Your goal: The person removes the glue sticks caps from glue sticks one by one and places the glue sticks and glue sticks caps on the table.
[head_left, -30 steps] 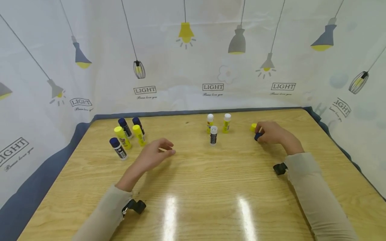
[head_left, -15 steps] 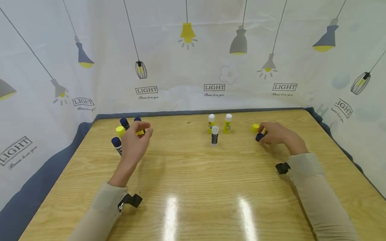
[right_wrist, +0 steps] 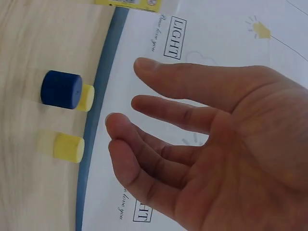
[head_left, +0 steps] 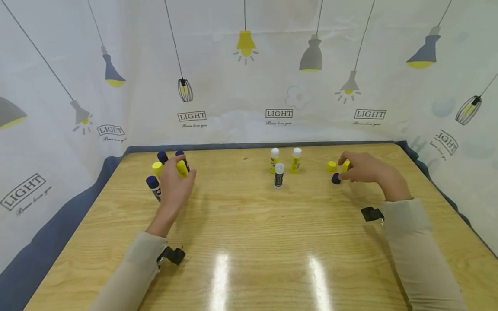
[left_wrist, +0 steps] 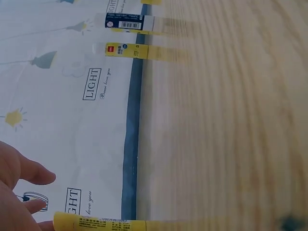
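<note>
In the head view my left hand (head_left: 176, 183) is at a group of capped glue sticks, its thumb and fingers spread around a yellow glue stick (head_left: 181, 168). The left wrist view has the thumb apart from that yellow glue stick (left_wrist: 101, 222), with a fingertip beside it; whether they touch I cannot tell. Behind and left of the hand are a yellow-capped stick (head_left: 157, 168) and several blue-capped ones, including a dark blue glue stick (head_left: 153, 185). My right hand (head_left: 367, 167) hovers by a dark blue cap (head_left: 336, 178) and two yellow caps (head_left: 331, 166), holding nothing, fingers loosely bent.
Three uncapped glue sticks with white tops stand mid-table, among them a dark-labelled one (head_left: 279, 176) and a yellow one (head_left: 296, 160). A printed cloth (head_left: 218, 86) hangs behind the wooden table (head_left: 249, 224).
My left hand has moved left and away from me to the yellow glue stick. My right hand has let go of the dark blue cap, which stays on the table, and lifted slightly.
</note>
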`<action>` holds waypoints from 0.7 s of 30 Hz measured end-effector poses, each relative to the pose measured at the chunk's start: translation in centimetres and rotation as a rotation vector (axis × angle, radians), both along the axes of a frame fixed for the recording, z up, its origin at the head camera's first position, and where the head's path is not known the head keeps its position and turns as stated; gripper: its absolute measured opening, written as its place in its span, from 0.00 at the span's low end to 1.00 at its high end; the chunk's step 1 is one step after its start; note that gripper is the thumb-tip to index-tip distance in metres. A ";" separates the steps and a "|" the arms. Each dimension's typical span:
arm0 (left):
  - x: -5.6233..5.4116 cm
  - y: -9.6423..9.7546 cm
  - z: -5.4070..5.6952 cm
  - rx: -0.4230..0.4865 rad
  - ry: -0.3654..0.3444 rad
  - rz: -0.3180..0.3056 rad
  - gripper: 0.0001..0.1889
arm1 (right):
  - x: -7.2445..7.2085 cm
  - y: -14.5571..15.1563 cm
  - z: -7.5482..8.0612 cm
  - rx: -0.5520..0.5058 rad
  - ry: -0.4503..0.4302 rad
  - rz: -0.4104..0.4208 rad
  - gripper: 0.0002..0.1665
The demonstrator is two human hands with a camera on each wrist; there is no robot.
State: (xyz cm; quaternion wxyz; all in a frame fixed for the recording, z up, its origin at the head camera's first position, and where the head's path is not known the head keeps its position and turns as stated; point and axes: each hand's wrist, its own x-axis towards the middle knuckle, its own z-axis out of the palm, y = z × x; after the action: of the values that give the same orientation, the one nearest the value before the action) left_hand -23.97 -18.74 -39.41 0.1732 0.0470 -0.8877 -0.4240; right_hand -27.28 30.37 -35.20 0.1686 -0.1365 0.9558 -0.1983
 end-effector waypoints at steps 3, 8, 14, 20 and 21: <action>-0.1 -0.3 -0.2 0.001 -0.031 0.006 0.28 | 0.0 0.1 0.3 -0.016 0.023 0.006 0.29; -0.6 -0.7 -0.4 0.008 -0.081 -0.007 0.29 | 0.1 0.0 0.8 -0.021 0.032 0.009 0.27; -1.3 -0.7 -0.9 0.030 -0.173 -0.037 0.34 | 0.4 -0.1 1.0 -0.034 0.025 0.016 0.26; -1.6 -0.5 -1.2 0.006 -0.247 -0.071 0.33 | 0.6 -0.3 1.1 -0.050 0.022 0.022 0.26; -1.6 -0.5 -1.3 -0.002 -0.257 -0.075 0.32 | 0.6 -0.3 1.1 -0.053 0.022 0.022 0.26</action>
State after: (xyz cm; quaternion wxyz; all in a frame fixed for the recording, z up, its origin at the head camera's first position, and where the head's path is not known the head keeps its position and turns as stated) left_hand -25.60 -19.22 -40.68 0.0423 0.0673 -0.9042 -0.4197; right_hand -26.67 30.08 -34.12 0.1566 -0.1537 0.9505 -0.2200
